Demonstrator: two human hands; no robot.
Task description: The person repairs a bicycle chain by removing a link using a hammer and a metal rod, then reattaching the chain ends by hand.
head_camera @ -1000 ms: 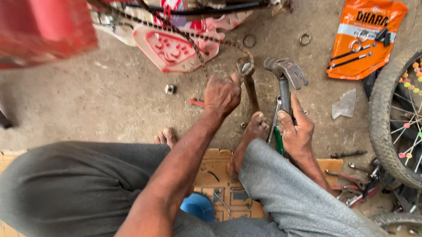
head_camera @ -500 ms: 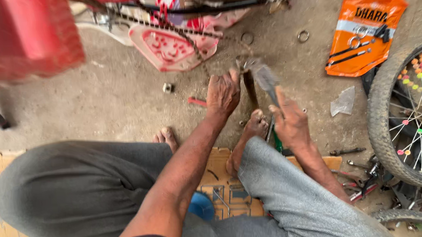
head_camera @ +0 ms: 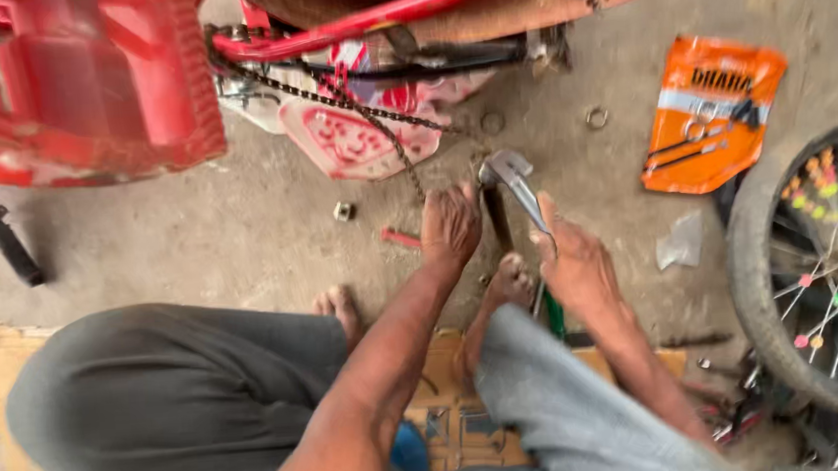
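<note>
Beside left hand, gripped hammer.

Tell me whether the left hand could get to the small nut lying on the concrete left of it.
Probably yes: the nut lies on bare concrete just left of the left hand, with nothing between them; only the red tool lies nearby.

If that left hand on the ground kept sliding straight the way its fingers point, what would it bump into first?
Probably the loose bicycle chain hanging just beyond the left hand, then the red-and-white guard under the red frame. Depth is hard to judge from above.
</note>
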